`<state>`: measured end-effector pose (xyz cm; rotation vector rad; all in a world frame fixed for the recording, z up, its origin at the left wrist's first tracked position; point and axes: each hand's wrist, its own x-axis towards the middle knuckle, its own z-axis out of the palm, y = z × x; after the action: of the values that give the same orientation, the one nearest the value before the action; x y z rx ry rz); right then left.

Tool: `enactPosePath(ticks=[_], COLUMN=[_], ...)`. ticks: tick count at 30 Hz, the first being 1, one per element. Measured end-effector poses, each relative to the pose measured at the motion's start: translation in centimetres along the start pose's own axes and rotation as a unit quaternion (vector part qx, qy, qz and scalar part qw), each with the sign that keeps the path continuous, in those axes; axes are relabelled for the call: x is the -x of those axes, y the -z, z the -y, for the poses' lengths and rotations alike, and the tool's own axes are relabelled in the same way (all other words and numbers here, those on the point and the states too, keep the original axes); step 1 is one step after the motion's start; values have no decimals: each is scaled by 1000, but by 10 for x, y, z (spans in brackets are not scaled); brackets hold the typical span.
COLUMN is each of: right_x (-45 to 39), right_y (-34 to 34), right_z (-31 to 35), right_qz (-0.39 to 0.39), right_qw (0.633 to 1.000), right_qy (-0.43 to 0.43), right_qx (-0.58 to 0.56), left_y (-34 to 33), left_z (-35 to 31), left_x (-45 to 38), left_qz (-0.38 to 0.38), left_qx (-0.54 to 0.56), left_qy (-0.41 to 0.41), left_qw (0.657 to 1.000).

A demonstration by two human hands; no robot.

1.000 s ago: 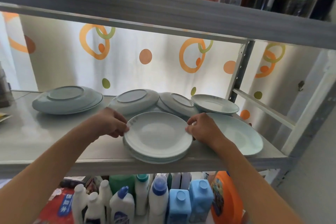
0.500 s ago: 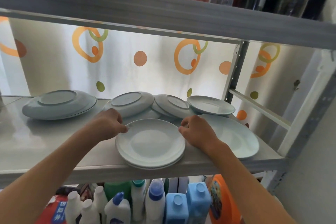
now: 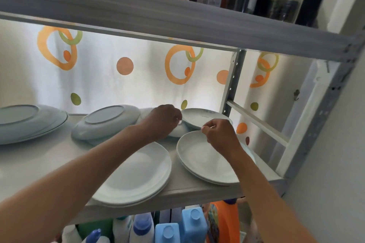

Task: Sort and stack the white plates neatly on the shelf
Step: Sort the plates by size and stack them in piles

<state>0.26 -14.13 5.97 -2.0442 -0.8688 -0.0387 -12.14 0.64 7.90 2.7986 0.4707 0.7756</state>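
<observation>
Several white plates lie on the grey shelf (image 3: 39, 163). A small upright plate (image 3: 205, 117) sits at the back right. My left hand (image 3: 164, 120) grips its left rim with curled fingers, and my right hand (image 3: 219, 136) pinches its near rim. An upside-down plate (image 3: 175, 133) shows partly under my left hand. A neat stack of plates (image 3: 138, 173) rests at the shelf's front middle, under my left forearm. A large plate pair (image 3: 201, 162) lies at the front right. Another upside-down plate (image 3: 106, 122) and a large upside-down stack (image 3: 25, 122) lie further left.
The upper shelf board (image 3: 177, 17) hangs low over the plates. A metal upright (image 3: 233, 83) and cross bar (image 3: 256, 122) close the right end. Cleaning bottles (image 3: 167, 231) and an orange jug (image 3: 223, 221) stand below. A dotted curtain (image 3: 124, 65) hangs behind.
Both hands let go of the front stack and reached back to the small plate at the back right. The view shifted down and left.
</observation>
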Motion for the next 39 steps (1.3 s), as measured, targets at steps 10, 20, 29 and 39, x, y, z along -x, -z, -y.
enactPosePath(ticks=[10, 20, 29, 39], right_x=[-39, -47, -50, -42], right_y=[37, 46, 42, 53], right_z=[-41, -63, -65, -43], right_qz=[-38, -30, -36, -26], right_qw=[988, 983, 958, 779], right_qy=[-115, -134, -175, -268], right_qx=[-100, -120, -226, -566], left_y=[-77, -109, -99, -61], left_z=[-5, 1, -18, -13], left_x=[-76, -88, -90, -66], left_qz=[161, 116, -29, -170], left_qx=[-104, -100, -147, -99], left_qy=[-35, -26, -79, -216], left_qw=[981, 988, 985, 956])
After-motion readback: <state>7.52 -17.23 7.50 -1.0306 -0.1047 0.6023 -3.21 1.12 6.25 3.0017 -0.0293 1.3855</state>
